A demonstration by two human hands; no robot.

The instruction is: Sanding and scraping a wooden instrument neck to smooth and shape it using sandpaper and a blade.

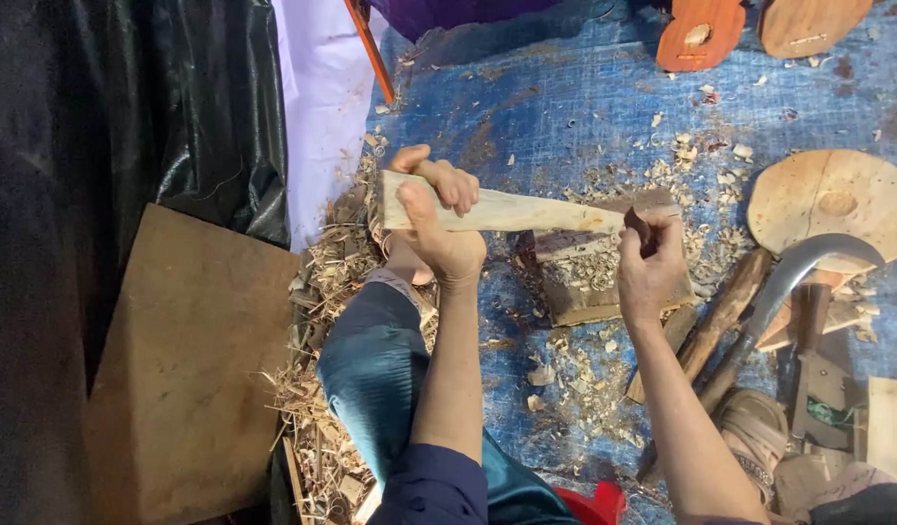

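Pale, long, tapering piece of carved wood point(497, 211) lies level across the middle of the view, held above a rough wooden chopping block point(589, 277) on a blue tarpaulin point(555, 107). The left hand point(437, 219) is closed around the wide, squared end of the wood, thumb on top and fingers curled over the far edge. The right hand point(650, 262) is closed at the narrow end, where it grips something small and dark; what this is cannot be made out. A blue trouser leg point(375, 365) is bent below the left arm.

Pale wood shavings point(327, 292) are heaped to the left of the leg and scattered over the tarpaulin. To the right, well clear of both hands, lie a curved metal blade with a wooden handle point(793, 277), a round wooden disc point(832, 199) and a brown sandal point(755, 428).

Judging from the grip, the main risk is a slip: the narrow end rests only lightly near the block, so a hard push could twist the wood out of the left hand or send the right hand skidding toward the left fingers. Loose shavings underfoot could also shift.
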